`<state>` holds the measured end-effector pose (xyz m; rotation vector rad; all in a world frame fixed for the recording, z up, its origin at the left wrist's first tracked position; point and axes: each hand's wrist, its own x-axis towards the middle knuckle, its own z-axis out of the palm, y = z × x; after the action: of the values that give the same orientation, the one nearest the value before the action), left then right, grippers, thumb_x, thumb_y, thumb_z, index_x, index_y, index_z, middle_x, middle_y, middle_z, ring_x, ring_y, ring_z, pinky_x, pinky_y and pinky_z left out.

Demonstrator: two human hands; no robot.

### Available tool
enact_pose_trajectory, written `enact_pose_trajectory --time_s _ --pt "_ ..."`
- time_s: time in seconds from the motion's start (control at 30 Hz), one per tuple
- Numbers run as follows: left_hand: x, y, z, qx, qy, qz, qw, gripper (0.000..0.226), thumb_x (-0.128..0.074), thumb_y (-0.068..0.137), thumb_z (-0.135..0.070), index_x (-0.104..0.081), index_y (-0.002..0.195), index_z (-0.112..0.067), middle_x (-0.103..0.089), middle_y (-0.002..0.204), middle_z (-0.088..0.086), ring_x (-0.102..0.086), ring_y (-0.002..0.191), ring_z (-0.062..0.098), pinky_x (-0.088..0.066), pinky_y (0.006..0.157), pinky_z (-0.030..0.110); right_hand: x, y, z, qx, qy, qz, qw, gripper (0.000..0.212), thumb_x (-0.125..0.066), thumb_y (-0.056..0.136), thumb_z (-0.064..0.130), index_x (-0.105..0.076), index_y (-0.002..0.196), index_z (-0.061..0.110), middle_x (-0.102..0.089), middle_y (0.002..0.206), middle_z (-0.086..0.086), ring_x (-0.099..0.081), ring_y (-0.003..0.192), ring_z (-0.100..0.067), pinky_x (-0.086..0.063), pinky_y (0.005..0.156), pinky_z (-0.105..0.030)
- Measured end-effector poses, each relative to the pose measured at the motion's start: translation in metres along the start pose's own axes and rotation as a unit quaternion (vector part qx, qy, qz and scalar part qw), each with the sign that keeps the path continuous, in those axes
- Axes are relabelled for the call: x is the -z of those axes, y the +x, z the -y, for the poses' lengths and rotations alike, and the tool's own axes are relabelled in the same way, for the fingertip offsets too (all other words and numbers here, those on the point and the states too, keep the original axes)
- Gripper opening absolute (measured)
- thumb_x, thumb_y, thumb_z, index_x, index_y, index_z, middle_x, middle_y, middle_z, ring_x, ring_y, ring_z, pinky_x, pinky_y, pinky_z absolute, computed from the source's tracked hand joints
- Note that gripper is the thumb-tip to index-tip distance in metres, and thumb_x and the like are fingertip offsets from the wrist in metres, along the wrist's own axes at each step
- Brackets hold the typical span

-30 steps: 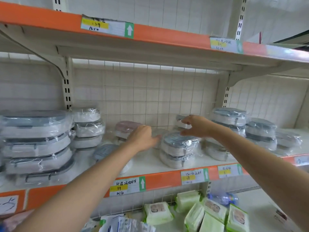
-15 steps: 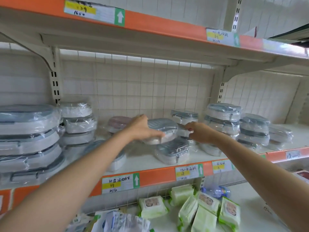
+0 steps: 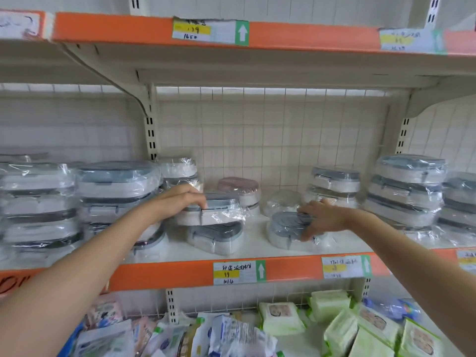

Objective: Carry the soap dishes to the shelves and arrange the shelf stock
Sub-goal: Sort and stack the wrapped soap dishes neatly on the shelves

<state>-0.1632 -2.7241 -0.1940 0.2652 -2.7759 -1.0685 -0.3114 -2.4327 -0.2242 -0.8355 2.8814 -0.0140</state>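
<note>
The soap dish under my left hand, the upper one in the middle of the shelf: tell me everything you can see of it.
The upper soap dish is a rounded, flat container with a grey ribbed lid over a white base, seemingly plastic, wrapped in crinkled clear film. It lies roughly level on top of a second, like soap dish, offset a little to the left. The left hand holds its left end, fingers curled over the lid. A pink-lidded dish stands just behind. Both stacked dishes sit mid-shelf, above the orange shelf edge.
</note>
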Motion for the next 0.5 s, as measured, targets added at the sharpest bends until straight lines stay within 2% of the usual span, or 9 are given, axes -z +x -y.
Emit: enact_pose_trajectory --time_s 0.1,0.2,0.27,0.3,0.33,0.4,0.5 --pt "0.002 -0.001 0.006 0.006 0.014 -0.004 1.0 0.06 -0.057 0.051 -0.046 -0.066 0.102 -0.014 -0.054 0.101 -0.011 -0.048 0.095 0.009 -0.032 0.072 0.023 -0.011 0.009 0.002 0.022 0.038 -0.021 0.999 0.06 -0.066 0.08 0.055 -0.047 0.124 0.019 -0.034 0.123 -0.003 -0.032 0.118 -0.026 -0.035 0.101 -0.041" --pt "-0.003 0.001 0.007 0.009 0.062 0.001 0.998 0.062 -0.055 0.052 -0.042 -0.063 0.106 -0.011 -0.055 0.112 0.001 -0.047 0.1 0.016 -0.032 0.073 0.026 -0.016 0.009 0.002 0.044 0.085 -0.052 0.994 0.06 -0.069 0.073 0.061 -0.052 0.107 0.015 -0.044 0.113 -0.004 -0.047 0.097 -0.021 -0.04 0.082 -0.031" --pt "-0.006 0.002 0.009 0.014 0.081 0.006 0.997 0.062 -0.054 0.051 -0.04 -0.059 0.107 -0.012 -0.051 0.118 0.008 -0.045 0.107 0.021 -0.038 0.084 0.035 -0.015 0.005 0.001 0.044 0.097 -0.075 0.992 0.063 -0.07 0.07 0.064 -0.056 0.1 0.01 -0.053 0.102 -0.003 -0.052 0.087 -0.019 -0.042 0.075 -0.031" --pt "-0.007 0.001 0.01 0.016 0.091 0.012 0.996 0.063 -0.054 0.052 -0.039 -0.057 0.112 -0.022 -0.046 0.119 0.005 -0.041 0.112 0.021 -0.037 0.093 0.041 -0.014 0.004 0.001 0.041 0.1 -0.086 0.99 0.064 -0.071 0.069 0.064 -0.057 0.097 0.008 -0.055 0.095 -0.002 -0.052 0.082 -0.019 -0.042 0.072 -0.031" --pt "-0.007 0.003 0.012 0.012 0.101 0.012 0.995 0.076 -0.053 0.052 -0.039 -0.053 0.127 -0.029 -0.039 0.121 0.001 -0.035 0.119 0.018 -0.034 0.102 0.045 -0.013 0.003 0.0 0.039 0.107 -0.096 0.989 0.063 -0.072 0.068 0.063 -0.057 0.094 0.008 -0.055 0.089 -0.002 -0.052 0.077 -0.019 -0.04 0.068 -0.031" --pt "-0.009 0.004 0.014 0.004 0.115 -0.004 0.993 0.089 -0.052 0.054 -0.036 -0.041 0.142 -0.035 -0.032 0.119 -0.003 -0.025 0.125 0.016 -0.025 0.11 0.047 -0.006 0.0 0.001 0.033 0.133 -0.126 0.982 0.058 -0.073 0.067 0.061 -0.057 0.091 0.011 -0.056 0.084 -0.002 -0.053 0.076 -0.021 -0.039 0.064 -0.03" --pt "-0.011 0.007 0.018 -0.014 0.118 -0.028 0.993 0.078 -0.057 0.066 -0.029 -0.042 0.142 -0.034 -0.033 0.119 -0.002 -0.023 0.127 0.017 -0.022 0.108 0.041 0.01 -0.005 0.012 0.036 0.194 -0.18 0.964 0.055 -0.074 0.071 0.054 -0.061 0.099 0.009 -0.061 0.093 -0.008 -0.058 0.086 -0.026 -0.044 0.071 -0.034"
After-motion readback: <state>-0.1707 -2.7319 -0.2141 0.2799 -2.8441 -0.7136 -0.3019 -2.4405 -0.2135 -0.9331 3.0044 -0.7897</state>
